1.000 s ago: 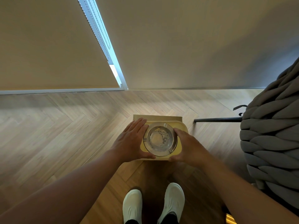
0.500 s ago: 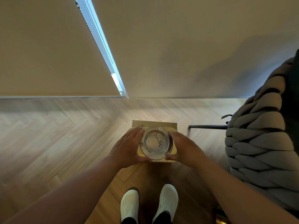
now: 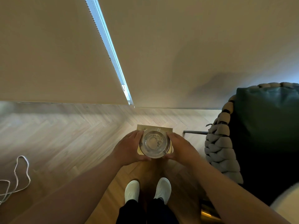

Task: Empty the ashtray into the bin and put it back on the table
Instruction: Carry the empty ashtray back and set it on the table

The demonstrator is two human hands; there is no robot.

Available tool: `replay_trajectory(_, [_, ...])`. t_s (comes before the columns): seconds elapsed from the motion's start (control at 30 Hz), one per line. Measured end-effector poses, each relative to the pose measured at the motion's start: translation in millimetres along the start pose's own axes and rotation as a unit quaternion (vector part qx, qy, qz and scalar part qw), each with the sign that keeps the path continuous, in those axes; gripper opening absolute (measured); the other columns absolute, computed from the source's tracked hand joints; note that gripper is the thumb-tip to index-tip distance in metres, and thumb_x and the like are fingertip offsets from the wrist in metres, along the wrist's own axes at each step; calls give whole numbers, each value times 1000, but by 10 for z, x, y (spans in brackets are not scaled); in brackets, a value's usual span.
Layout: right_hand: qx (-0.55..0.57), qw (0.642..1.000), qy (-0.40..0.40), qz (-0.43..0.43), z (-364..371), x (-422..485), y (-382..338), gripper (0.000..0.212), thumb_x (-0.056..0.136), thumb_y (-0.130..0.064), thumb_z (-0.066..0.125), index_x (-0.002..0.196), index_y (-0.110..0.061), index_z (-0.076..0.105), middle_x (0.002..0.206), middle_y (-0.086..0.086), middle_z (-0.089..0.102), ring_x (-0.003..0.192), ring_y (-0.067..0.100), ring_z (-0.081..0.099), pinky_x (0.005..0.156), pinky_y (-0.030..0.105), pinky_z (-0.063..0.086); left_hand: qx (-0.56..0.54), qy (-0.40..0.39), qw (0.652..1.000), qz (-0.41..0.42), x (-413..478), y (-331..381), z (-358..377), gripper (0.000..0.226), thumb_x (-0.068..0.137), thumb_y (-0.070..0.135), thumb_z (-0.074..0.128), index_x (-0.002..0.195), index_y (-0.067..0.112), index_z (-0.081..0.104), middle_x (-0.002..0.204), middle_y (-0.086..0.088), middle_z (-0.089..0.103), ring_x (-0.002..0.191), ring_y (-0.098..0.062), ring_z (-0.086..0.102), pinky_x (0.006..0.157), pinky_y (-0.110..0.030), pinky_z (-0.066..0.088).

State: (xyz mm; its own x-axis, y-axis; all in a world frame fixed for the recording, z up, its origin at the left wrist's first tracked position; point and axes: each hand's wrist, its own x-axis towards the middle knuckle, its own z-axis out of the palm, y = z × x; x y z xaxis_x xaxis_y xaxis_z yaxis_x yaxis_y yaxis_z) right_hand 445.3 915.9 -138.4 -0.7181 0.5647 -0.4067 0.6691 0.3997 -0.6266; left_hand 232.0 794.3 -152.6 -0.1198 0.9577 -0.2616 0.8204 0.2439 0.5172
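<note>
Standing with your shoes (image 3: 132,189) behind the bin (image 3: 155,127), you keep the ashtray (image 3: 154,143) level above it, left hand (image 3: 129,148) and right hand (image 3: 179,147) each grasping its rim so ash stays in.

The ashtray (image 3: 154,143) is clear, thick glass with a glossy rim, and fine dark specks of ash lie on its smooth bottom. Under it the bin (image 3: 154,127) shows a matt tan face like cardboard or paper. The floor (image 3: 64,135) is wood laid in a herringbone pattern, with a soft satin sheen. The chair (image 3: 218,151) has chunky braided grey cloth around a dark green, slightly shiny cushion (image 3: 267,126). The blinds (image 3: 48,54) are plain matt beige fabric. The shoes (image 3: 132,190) look smooth and white
</note>
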Motion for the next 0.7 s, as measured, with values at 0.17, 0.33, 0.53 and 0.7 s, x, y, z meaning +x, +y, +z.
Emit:
replay_trajectory(0.17, [3, 1000, 14, -20, -457, -369, -458, 79, 72, -40, 83, 138, -26, 41, 142, -1, 51, 127, 19, 50, 104, 34, 44, -10, 22, 1000, -2, -206, 387, -495, 103, 52, 91, 61, 135, 37, 35, 133, 13, 54, 114, -6, 52, 94, -23, 46])
replay_trajectory(0.33, [-8, 999, 28, -22, -750, -698, -779, 73, 73, -37, 83, 134, -22, 44, 136, 1, 54, 122, 19, 52, 103, 35, 45, -26, 25, 999, 13, -445, 729, -881, 96, 56, 80, 71, 134, 34, 39, 131, 11, 56, 111, -7, 52, 93, -24, 47])
replay_trajectory(0.53, [-18, 999, 37, -30, -841, -1064, -912, 76, 66, -39, 87, 129, -18, 49, 128, 4, 59, 113, 21, 56, 98, 39, 48, -55, 9, 998, 21, -761, 1059, -1101, 95, 53, 76, 75, 131, 32, 43, 131, 7, 57, 110, -7, 51, 87, -16, 40])
replay_trajectory(0.7, [-14, 998, 58, -37, -708, -1284, -911, 77, 64, -45, 87, 126, -19, 50, 124, 4, 62, 109, 22, 57, 93, 35, 49, -47, 2, 999, 14, -966, 1106, -1059, 99, 53, 75, 77, 135, 31, 41, 135, 6, 55, 114, -10, 50, 88, -24, 38])
